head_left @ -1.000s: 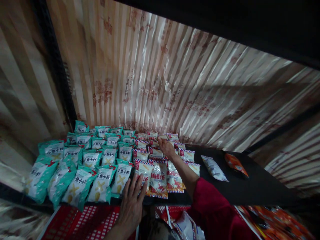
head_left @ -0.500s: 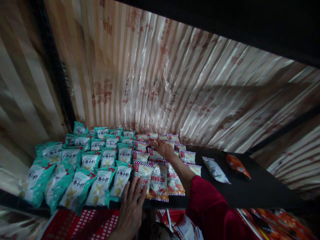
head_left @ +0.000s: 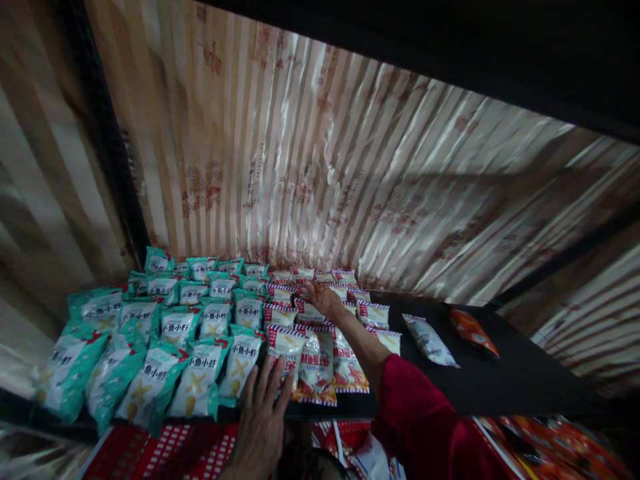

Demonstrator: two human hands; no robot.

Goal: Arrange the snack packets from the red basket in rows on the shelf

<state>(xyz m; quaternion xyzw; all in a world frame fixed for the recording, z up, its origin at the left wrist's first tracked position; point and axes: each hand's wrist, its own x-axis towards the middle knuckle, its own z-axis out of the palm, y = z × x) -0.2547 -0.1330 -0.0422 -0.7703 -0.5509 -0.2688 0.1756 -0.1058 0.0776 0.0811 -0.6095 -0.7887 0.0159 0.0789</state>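
My left hand (head_left: 261,423) is at the shelf's front edge, fingers stretched apart. Its fingertips lie against a white and red snack bag (head_left: 286,343) in the front row. My right hand (head_left: 324,299) reaches over the rows of white bags with striped blue-and-red edges, its fingers resting on the bags toward the back. Which bag it touches is partly hidden beneath it. Beside these, on the left, stand several rows of teal and white snack bags (head_left: 199,379), leaning back.
On the black shelf (head_left: 520,373) to the right lie a white bag (head_left: 431,340) and an orange bag (head_left: 474,331). Below the front edge are a red basket (head_left: 165,453) and orange packs (head_left: 565,443). Striped sheeting (head_left: 300,133) hangs behind; a dark shelf (head_left: 475,47) spans above.
Both hands stay almost where they were; my right hand has barely shifted over the back bags. The view has moved slightly.
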